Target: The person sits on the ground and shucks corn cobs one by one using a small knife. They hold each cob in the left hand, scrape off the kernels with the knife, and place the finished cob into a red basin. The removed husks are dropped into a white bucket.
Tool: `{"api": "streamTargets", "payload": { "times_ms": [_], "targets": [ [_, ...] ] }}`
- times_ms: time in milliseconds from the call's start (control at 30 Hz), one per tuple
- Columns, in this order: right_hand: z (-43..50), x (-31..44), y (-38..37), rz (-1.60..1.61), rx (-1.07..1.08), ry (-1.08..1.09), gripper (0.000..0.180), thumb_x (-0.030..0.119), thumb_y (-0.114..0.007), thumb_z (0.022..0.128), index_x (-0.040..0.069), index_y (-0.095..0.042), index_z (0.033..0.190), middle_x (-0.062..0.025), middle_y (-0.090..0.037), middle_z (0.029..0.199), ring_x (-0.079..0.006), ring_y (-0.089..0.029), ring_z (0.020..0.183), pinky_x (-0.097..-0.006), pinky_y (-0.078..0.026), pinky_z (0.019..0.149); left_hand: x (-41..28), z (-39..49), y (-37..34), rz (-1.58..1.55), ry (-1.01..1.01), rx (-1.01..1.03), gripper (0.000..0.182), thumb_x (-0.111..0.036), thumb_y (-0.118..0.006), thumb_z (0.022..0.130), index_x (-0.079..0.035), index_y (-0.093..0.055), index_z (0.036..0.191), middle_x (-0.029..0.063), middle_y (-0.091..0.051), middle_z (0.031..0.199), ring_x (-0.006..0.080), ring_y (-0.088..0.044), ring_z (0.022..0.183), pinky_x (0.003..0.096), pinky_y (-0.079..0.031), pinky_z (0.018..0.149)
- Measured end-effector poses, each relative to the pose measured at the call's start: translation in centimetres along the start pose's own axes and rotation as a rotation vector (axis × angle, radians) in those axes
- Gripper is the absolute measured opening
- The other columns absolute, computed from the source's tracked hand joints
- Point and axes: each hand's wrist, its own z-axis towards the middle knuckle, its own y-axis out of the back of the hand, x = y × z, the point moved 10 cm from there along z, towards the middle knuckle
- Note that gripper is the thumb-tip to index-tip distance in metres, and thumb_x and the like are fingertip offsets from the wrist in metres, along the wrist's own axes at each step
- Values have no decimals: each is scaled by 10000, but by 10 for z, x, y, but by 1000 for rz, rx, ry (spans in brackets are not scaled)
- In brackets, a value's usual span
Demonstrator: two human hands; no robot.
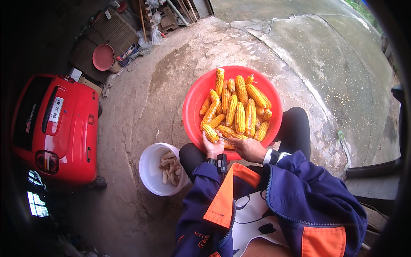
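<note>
A wide red plastic basin point(196, 96) sits before me, by my knees, heaped with yellow ears of corn point(240, 117). Over its near left edge, my left hand point(213, 147) grips one ear of corn point(210, 133), tilted with its end toward my right hand. My right hand point(249, 149) is closed around a thin metal tool point(222, 137), whose tip meets the held ear; its handle is hidden in my fingers. Some ears in the basin have bare patches where kernels are gone.
A white bucket point(151, 173) with several stripped cobs point(170, 168) stands left of my knee. Farther left is a red car point(69, 125). A round red dish point(103, 57) and clutter lie at the upper left. Loose kernels dot the concrete ground point(340, 64) at right.
</note>
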Motion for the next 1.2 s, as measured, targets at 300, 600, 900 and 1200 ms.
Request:
{"api": "streamTargets", "payload": {
  "times_ms": [300, 600, 900, 1200],
  "targets": [
    [-7, 4, 0, -5, -4, 9, 414, 172, -469, 825, 257, -489, 1230, -210, -598, 708, -362, -599, 630, -462, -480, 580, -2, 4, 8, -44, -37, -22, 405, -483, -478, 832, -90, -551, 900, 66, -578, 726, 181, -533, 593, 261, -440, 485],
    [-8, 5, -1, -30, -15, 23, 450, 171, -463, 826, 270, -445, 1265, -208, -600, 706, -362, -600, 629, -462, -484, 588, -9, -3, -1, -32, -103, -33, 399, -475, -482, 832, -92, -556, 919, 75, -609, 770, 204, -576, 636, 290, -481, 599],
    [-9, 9, 0, -70, -3, 16, 460, 177, -463, 831, 279, -428, 1279, -200, -597, 696, -345, -600, 618, -457, -476, 577, 0, 1, 1, -79, -8, 17, 442, -494, -476, 828, -67, -552, 913, 72, -574, 735, 180, -494, 570, 278, -438, 549],
    [-8, 14, -2, -108, 12, 46, 529, 127, -471, 788, 241, -413, 1302, -189, -580, 645, -336, -588, 593, -449, -456, 567, 5, 11, 13, -82, 30, 5, 481, -556, -488, 816, -84, -555, 883, 59, -568, 708, 172, -483, 553, 279, -426, 523]
  ]
}}
